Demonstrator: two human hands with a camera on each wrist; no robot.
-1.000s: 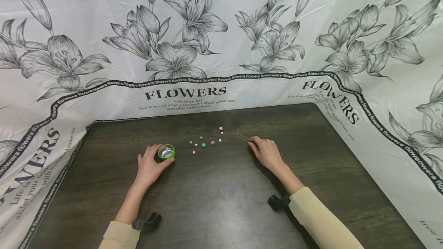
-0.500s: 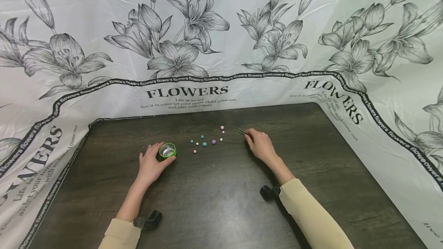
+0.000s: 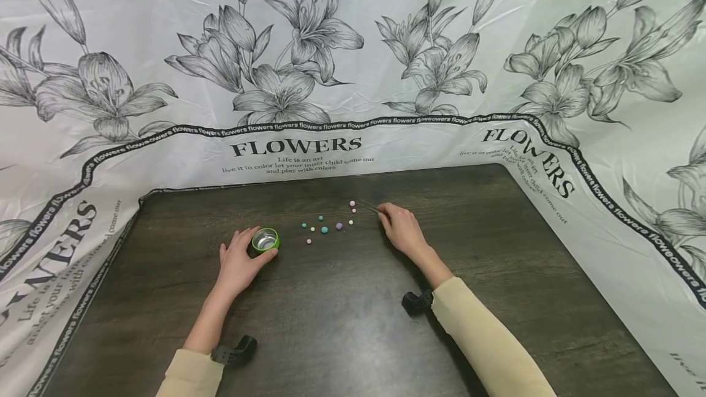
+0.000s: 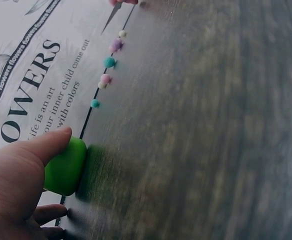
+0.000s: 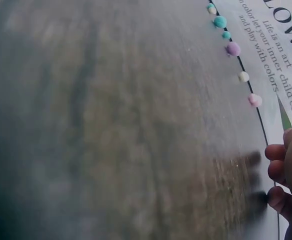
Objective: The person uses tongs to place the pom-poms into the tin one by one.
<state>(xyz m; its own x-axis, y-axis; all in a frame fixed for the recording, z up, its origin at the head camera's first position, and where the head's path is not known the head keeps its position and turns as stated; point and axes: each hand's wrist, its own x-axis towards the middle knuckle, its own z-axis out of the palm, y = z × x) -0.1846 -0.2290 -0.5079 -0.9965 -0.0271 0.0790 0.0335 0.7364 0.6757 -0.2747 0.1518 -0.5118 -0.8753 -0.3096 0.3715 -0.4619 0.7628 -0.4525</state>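
My left hand (image 3: 239,264) grips a small round bowl (image 3: 266,240), green outside with a shiny metal inside, thumb on the near side and fingers round the far side. In the left wrist view the green bowl (image 4: 68,169) stands on the table under the thumb. My right hand (image 3: 404,229) pinches thin metal tweezers (image 3: 368,206), whose tips point left and lie close to a pink bead (image 3: 352,203) at the far end of the scatter. Whether the tips touch it I cannot tell. Just below sits another pink bead (image 3: 354,211).
Between the hands lie several more small beads, among them a purple bead (image 3: 339,226), a teal bead (image 3: 324,230), a white bead (image 3: 350,222) and a nearer pink bead (image 3: 309,241). The dark wooden table (image 3: 342,311) meets a flower-printed cloth (image 3: 408,152) at the back and sides.
My right hand has moved left and slightly away with the tweezers, bringing their tips up to the far pink beads. My left hand and the bowl have stayed in place.
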